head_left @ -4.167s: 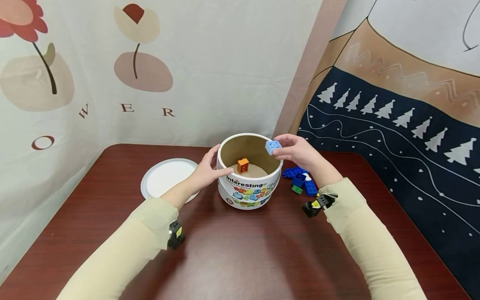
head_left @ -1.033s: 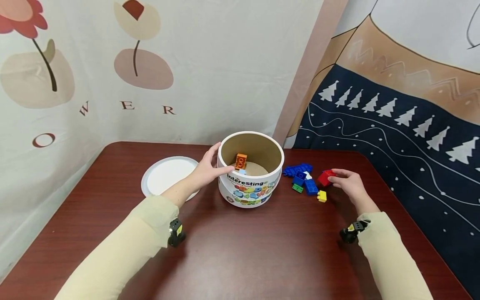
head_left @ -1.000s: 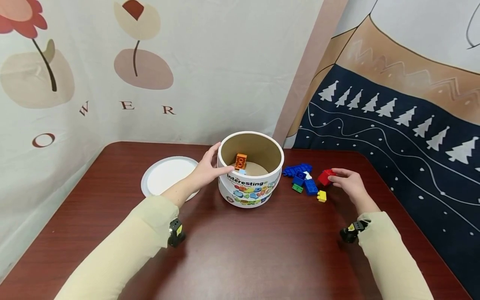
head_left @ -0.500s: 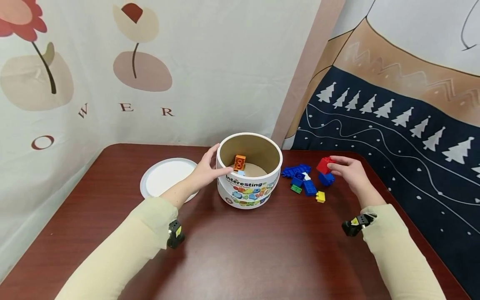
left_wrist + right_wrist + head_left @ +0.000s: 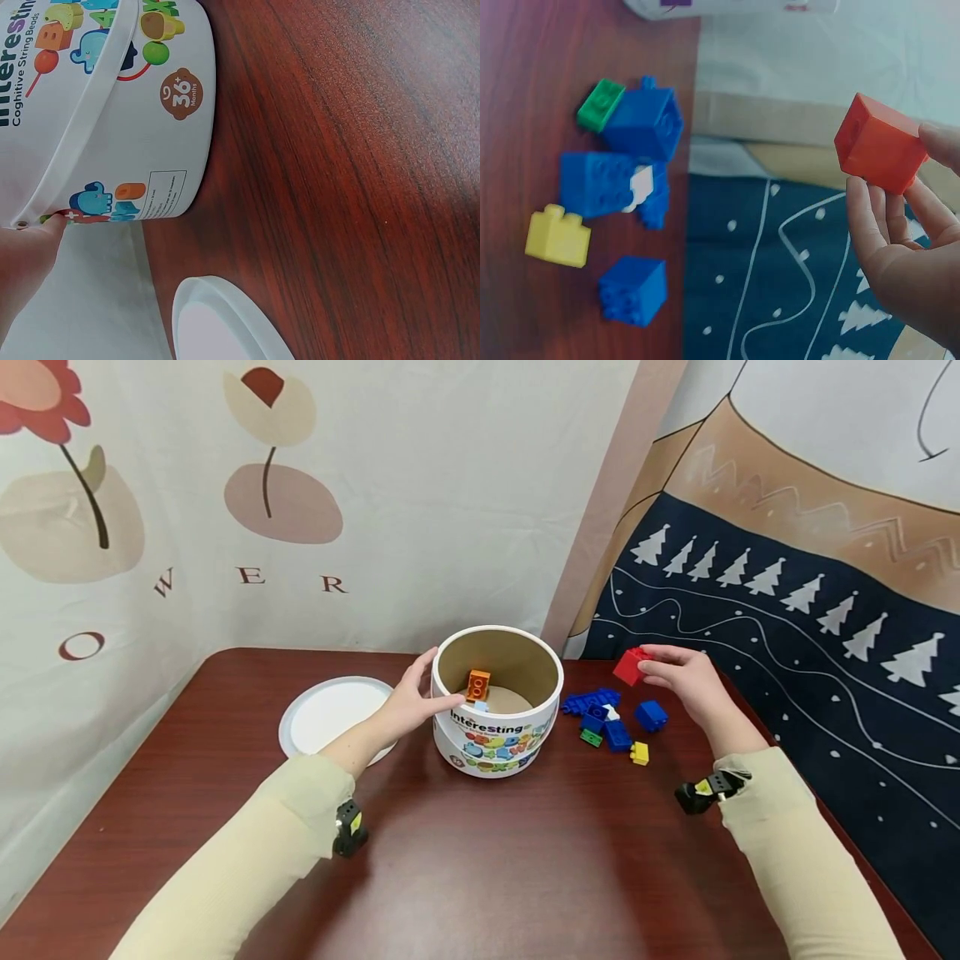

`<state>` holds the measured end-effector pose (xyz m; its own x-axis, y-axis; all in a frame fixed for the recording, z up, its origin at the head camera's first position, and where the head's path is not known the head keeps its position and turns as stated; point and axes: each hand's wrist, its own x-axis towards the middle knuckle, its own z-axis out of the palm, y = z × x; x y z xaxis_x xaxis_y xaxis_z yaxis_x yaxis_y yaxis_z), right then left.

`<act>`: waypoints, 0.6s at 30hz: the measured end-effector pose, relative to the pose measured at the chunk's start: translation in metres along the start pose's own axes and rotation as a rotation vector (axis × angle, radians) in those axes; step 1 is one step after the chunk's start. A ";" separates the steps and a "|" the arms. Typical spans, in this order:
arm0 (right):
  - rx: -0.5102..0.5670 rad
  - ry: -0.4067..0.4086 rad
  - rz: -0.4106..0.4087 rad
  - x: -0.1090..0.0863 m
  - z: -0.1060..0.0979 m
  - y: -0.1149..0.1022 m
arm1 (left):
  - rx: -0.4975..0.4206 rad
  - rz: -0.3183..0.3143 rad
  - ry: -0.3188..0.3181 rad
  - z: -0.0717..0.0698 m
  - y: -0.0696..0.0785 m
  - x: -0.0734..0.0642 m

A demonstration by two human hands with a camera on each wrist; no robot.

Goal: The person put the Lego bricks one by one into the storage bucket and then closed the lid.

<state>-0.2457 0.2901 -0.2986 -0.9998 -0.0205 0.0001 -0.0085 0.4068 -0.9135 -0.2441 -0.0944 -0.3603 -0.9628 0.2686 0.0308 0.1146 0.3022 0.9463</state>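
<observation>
In the head view a white round bucket (image 5: 491, 747) with "Interesting" printed on it stands at the table's middle. My left hand (image 5: 397, 710) holds its left side, thumb at the front rim and fingers along the outer wall. Inside the bucket are an orange building block (image 5: 478, 685) and a partly hidden light blue block (image 5: 481, 706). My right hand (image 5: 690, 685) pinches a red building block (image 5: 630, 666) between thumb and fingers, raised above the table to the bucket's right. The right wrist view shows that red block (image 5: 881, 144) at the fingertips.
Blue blocks (image 5: 618, 736), a green block (image 5: 591, 737), a small white piece (image 5: 612, 713) and a yellow block (image 5: 639, 753) lie right of the bucket. Another blue block (image 5: 651, 716) sits apart. A white lid (image 5: 326, 718) lies left. Patterned cloths hang behind the table.
Earlier, my right hand held the light blue block at the rim; it now lies inside. The red block has been lifted off a blue one and carried up and left. My left hand stays.
</observation>
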 end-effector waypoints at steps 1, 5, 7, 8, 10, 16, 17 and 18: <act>0.001 -0.008 -0.009 0.000 0.001 -0.003 | 0.000 0.001 0.000 0.000 0.001 0.000; 0.016 -0.034 -0.032 0.002 0.009 -0.015 | 0.002 -0.004 -0.003 -0.001 0.001 -0.001; 0.027 -0.043 -0.036 0.004 0.014 -0.020 | -0.002 -0.002 -0.004 -0.001 0.000 -0.001; 0.035 -0.048 -0.036 0.005 0.016 -0.022 | -0.005 -0.002 -0.004 -0.001 0.000 -0.001; 0.042 -0.059 -0.037 0.007 0.021 -0.026 | -0.009 0.004 -0.004 -0.001 -0.001 -0.001; 0.041 -0.088 -0.055 0.008 0.038 -0.041 | -0.014 0.005 -0.002 -0.001 0.000 0.000; 0.041 -0.093 -0.061 0.009 0.041 -0.044 | -0.014 0.004 -0.003 -0.001 0.000 0.000; 0.042 -0.097 -0.066 0.009 0.045 -0.046 | -0.015 0.004 -0.005 0.000 -0.001 0.001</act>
<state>-0.2537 0.2303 -0.2745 -0.9905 -0.1352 0.0232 -0.0714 0.3630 -0.9290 -0.2448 -0.0947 -0.3607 -0.9611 0.2742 0.0335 0.1152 0.2876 0.9508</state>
